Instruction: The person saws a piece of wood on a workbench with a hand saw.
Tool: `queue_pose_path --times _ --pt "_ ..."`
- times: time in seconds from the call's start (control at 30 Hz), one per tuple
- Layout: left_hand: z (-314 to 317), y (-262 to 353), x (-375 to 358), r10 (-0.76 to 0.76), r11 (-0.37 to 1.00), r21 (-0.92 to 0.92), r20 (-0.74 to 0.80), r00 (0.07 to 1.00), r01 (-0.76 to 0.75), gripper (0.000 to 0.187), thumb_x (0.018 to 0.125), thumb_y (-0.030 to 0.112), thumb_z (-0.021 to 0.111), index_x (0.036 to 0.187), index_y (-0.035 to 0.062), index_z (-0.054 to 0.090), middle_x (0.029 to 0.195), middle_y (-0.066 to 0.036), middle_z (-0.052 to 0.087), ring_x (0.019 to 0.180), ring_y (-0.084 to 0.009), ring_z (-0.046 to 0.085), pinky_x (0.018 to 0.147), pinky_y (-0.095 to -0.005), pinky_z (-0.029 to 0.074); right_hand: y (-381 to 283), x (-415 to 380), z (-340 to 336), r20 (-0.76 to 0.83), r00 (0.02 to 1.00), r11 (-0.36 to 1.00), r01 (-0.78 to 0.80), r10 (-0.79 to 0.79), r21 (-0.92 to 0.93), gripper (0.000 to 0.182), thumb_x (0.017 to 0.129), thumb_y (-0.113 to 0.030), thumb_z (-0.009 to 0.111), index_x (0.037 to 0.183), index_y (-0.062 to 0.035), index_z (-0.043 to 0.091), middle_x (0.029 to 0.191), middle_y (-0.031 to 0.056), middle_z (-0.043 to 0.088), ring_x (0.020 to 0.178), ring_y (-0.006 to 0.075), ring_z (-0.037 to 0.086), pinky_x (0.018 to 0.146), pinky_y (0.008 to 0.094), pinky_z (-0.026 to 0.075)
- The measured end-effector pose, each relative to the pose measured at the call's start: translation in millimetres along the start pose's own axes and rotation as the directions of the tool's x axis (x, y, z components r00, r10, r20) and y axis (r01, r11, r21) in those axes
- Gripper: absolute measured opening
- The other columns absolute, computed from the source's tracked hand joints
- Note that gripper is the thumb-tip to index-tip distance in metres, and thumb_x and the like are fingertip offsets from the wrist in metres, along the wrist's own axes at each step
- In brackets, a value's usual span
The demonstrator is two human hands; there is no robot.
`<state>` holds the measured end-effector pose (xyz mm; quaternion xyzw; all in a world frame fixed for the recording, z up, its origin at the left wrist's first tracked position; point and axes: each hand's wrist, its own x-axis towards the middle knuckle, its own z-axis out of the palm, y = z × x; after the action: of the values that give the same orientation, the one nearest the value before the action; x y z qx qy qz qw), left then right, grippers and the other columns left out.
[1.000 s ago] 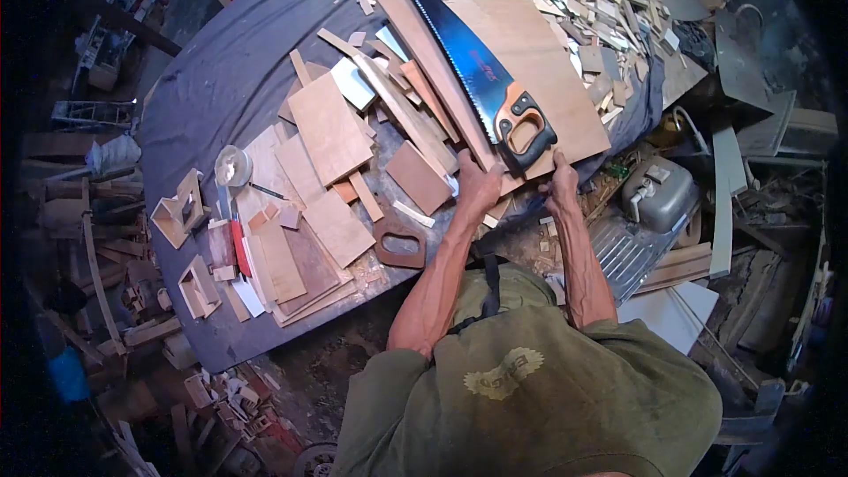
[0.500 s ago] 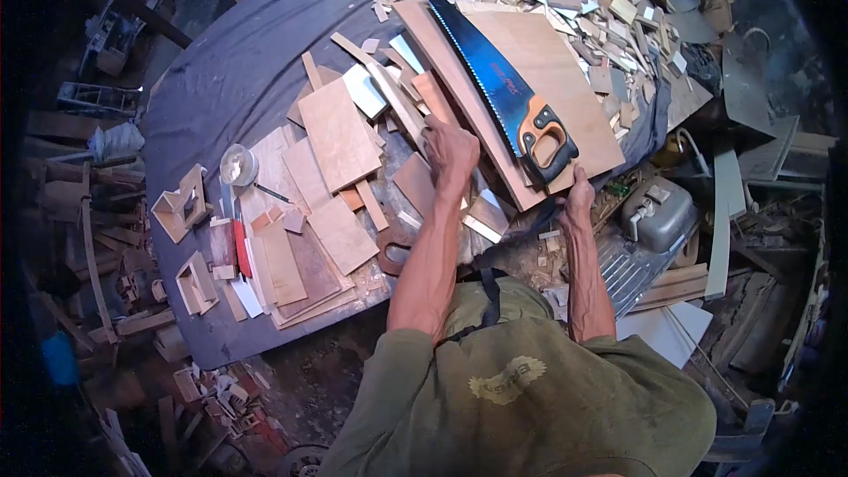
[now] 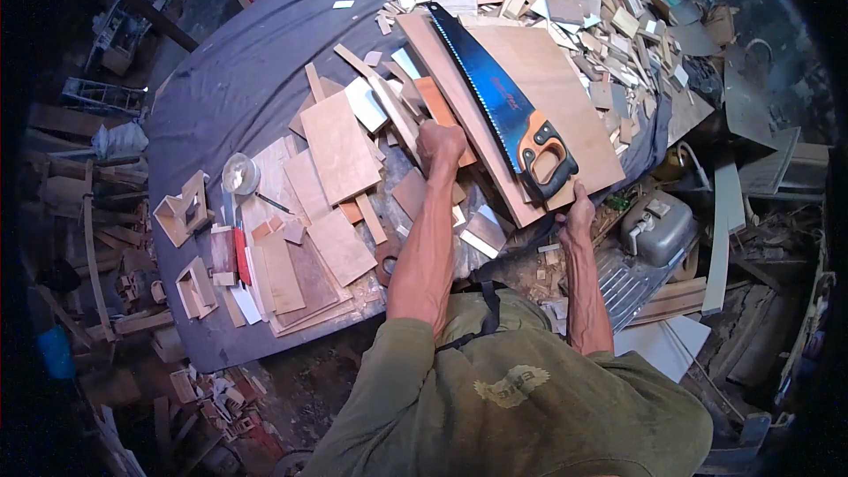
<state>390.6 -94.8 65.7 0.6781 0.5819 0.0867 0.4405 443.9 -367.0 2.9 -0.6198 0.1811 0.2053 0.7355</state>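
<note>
My left hand (image 3: 442, 143) is closed at the near end of a narrow wooden strip (image 3: 394, 108), among loose offcuts; its fingertips are hidden beneath. Just right of it lies an orange-brown wood piece (image 3: 439, 104). My right hand (image 3: 578, 215) grips the near edge of a wide plywood board (image 3: 579, 106), thumb on top and fingers underneath. A handsaw (image 3: 499, 93) with a blue blade and an orange-black handle rests flat on that board, its handle close to my right thumb. A longer wooden plank (image 3: 459, 115) runs along the board's left side.
Rectangular wood panels (image 3: 340, 148) lie left of my left hand. Further left are a small tub (image 3: 240, 174), a red-handled tool (image 3: 241, 256) and small wooden frames (image 3: 183, 208). Wood scraps (image 3: 565, 9) heap at the back. A metal sink (image 3: 661, 228) stands at right.
My left hand has shifted slightly left and away from me, uncovering more of the orange-brown piece. My right hand stays at the board's edge. The view has tilted slightly.
</note>
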Motion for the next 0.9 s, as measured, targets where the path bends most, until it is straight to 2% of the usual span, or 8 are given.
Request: queue_pose_path --times 0.07,0.17,0.27,0.33,0.43,0.7,0.8,0.9 --pt "-6.5 -12.8 6.0 0.077 0.997 0.019 -0.044 0.996 -0.077 0.024 0.081 0.018 0.063 0.092 -0.0015 0.073 0.097 -0.024 0.072 0.099 -0.0382 0.07 0.089 -0.044 0.054 2.2 4.0 -4.7 0.014 1.0 1.0 -0.007 0.007 0.013 0.031 0.1 -0.039 0.054 0.114 -0.0119 0.06 0.089 -0.0028 0.066 0.065 0.0092 0.057 0.041 0.0229 0.028" --pt "-36.4 -33.2 1.4 0.215 0.975 0.076 -0.111 0.97 -0.207 0.028 0.08 0.022 0.07 0.082 -0.0052 0.071 0.082 -0.019 0.072 0.077 -0.0278 0.071 0.072 -0.0389 0.054 -0.8 -1.7 -0.2 -0.016 1.0 1.0 -0.008 0.008 0.0 0.031 0.1 -0.038 0.054 0.113 -0.0117 0.06 0.088 -0.0028 0.065 0.064 0.0092 0.057 0.041 0.0233 0.028" --pt "-67.0 -68.1 0.5 0.19 0.975 -0.094 -0.101 0.977 -0.199 0.03 0.083 0.026 0.067 0.084 -0.0043 0.07 0.084 -0.025 0.07 0.078 -0.0339 0.069 0.075 -0.0418 0.052 4.0 3.9 -1.6 -0.015 1.0 1.0 -0.016 0.016 0.01 0.03 0.1 -0.039 0.054 0.112 -0.0122 0.06 0.087 -0.0029 0.065 0.063 0.0092 0.057 0.042 0.0234 0.027" --pt "-95.9 -86.4 -9.2 0.226 0.939 -0.241 -0.11 0.968 -0.247 0.028 0.089 0.02 0.065 0.081 -0.0066 0.067 0.069 -0.012 0.064 0.067 -0.0157 0.056 0.065 -0.0344 0.046 6.2 5.5 -1.8 -0.03 0.999 0.999 -0.045 0.045 0.008 0.028 0.1 -0.039 0.054 0.111 -0.014 0.061 0.087 -0.004 0.064 0.063 0.0086 0.055 0.044 0.0226 0.026" --pt "-119.1 -120.5 -1.4 0.227 0.841 -0.392 -0.37 0.901 -0.372 0.029 0.092 0.016 0.063 0.075 -0.0068 0.061 0.064 -0.004 0.056 0.063 -0.0126 0.046 0.06 -0.036 0.04 10.7 7.2 -3.9 0.001 0.999 0.999 -0.032 0.032 0.005 0.035 0.099 -0.043 0.054 0.112 -0.0116 0.063 0.09 -0.0021 0.064 0.066 0.0098 0.056 0.045 0.0243 0.028" --pt "-150.8 -160.5 41.2 0.139 0.99 0.073 -0.406 0.903 -0.12 0.038 0.089 0.028 0.066 0.071 -0.0046 0.059 0.065 -0.02 0.06 0.063 -0.0328 0.057 0.069 -0.0447 0.046 14.9 11.2 -3.9 -0.03 0.999 0.997 -0.045 0.043 -0.055 0.031 0.098 -0.043 0.054 0.112 -0.0163 0.061 0.089 -0.0053 0.063 0.065 0.0064 0.05 0.046 0.0225 0.025" --pt "-133.7 -154.1 20.1 0.508 0.819 0.573 -0.711 0.485 -0.018 0.032 0.087 0.027 0.066 0.079 -0.0035 0.062 0.074 -0.023 0.064 0.072 -0.0375 0.064 0.076 -0.0482 0.05 17.5 12.8 -2.5 -0.05 0.998 0.998 -0.048 0.046 -0.036 0.029 0.098 -0.042 0.054 0.109 -0.0159 0.062 0.086 -0.0053 0.063 0.062 0.0074 0.051 0.045 0.0239 0.025" --pt "-100.0 -118.6 -17.7 0.426 0.904 0.248 -0.432 0.795 -0.349 0.022 0.086 0.021 0.063 0.089 -0.0002 0.065 0.084 -0.022 0.068 0.078 -0.0375 0.068 0.075 -0.0468 0.052 23.7 13.6 -3.7 -0.055 0.996 0.994 -0.07 0.066 -0.079 0.04 0.096 -0.047 0.053 0.115 -0.0131 0.062 0.099 -0.0026 0.064 0.081 0.0121 0.057 0.055 0.0301 0.035"
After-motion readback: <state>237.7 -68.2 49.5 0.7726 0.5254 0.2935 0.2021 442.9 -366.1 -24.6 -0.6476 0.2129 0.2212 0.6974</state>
